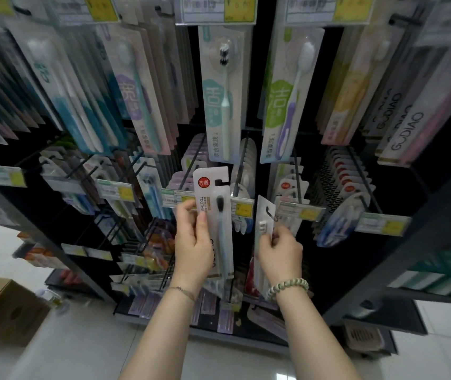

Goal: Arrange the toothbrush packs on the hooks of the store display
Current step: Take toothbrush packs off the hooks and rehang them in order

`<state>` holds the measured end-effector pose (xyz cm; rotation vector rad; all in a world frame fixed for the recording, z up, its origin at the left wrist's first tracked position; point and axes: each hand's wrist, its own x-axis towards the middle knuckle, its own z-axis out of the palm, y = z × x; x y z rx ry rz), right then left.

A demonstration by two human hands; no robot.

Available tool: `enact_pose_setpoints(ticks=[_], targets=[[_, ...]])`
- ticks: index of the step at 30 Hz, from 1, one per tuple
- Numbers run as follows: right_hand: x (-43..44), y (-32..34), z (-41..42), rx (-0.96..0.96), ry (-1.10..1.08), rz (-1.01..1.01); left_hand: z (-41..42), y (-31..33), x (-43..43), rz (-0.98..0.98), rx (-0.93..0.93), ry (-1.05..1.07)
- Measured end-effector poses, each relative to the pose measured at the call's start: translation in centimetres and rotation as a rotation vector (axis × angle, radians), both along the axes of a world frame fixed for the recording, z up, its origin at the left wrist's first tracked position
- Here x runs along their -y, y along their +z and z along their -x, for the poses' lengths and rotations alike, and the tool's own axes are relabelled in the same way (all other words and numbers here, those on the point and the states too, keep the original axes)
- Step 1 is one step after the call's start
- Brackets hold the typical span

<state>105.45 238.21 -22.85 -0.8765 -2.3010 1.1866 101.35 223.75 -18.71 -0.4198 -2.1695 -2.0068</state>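
Stage: 2 packs in hand, neither on a hook yet, by my reading.
Left grip (pixel 192 242): fingers and thumb curled round the lower half of a white toothbrush pack (pixel 220 229), held upright in front of the middle row of the display (pixel 378 275), hang slot free at the top.
Right grip (pixel 280 253): pinching the edge of a second pack (pixel 264 215), turned edge-on, just beside a price tag (pixel 298 211).
Risk 1: price tags cap the end of each hook (pixel 242 165), so a slot could snag there and the pack slip from a thin pinch.
Risk 2: with both grips full, neither can steady packs already hanging, and a nudge may shed them.
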Motion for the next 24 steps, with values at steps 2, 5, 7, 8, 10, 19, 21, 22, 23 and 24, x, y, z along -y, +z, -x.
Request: enact_pose_setpoints(ticks=[2,5,7,8,10,19,21,22,23,24], targets=[[-0.2,0.0,-0.8,0.013,0.002,0.009,-0.1,0.2,-0.2,0.001,-0.002,0.004],[-0.3,0.4,-2.0,-0.005,0.004,0.006,-0.1,0.3,-0.7,-0.002,-0.002,-0.008],[-0.6,0.9,-2.7,-0.039,0.022,-0.007,-0.1,0.4,-1.1,-0.004,-0.009,-0.017],[-0.8,1.1,-3.0,-0.052,0.036,-0.02,-0.2,0.5,-1.2,-0.008,-0.015,-0.023],[-1.2,1.7,-3.3,-0.079,0.068,-0.046,-0.3,0.9,-1.6,-0.02,-0.019,-0.03],[-3.5,6.0,-4.4,-0.323,0.105,-0.11,-1.2,3.4,-3.8,-0.055,-0.077,-0.035],[-4.2,7.1,-4.5,-0.366,0.099,-0.102,-1.4,4.2,-4.7,-0.062,-0.097,-0.051],[-4.6,7.6,-4.6,-0.383,0.095,-0.096,-1.5,4.5,-5.2,-0.073,-0.102,-0.064],[-5.1,8.2,-4.6,-0.399,0.092,-0.09,-1.6,4.9,-5.7,-0.08,-0.109,-0.078],[-5.5,8.8,-4.7,-0.412,0.089,-0.084,-1.8,5.2,-6.3,-0.085,-0.118,-0.093]])
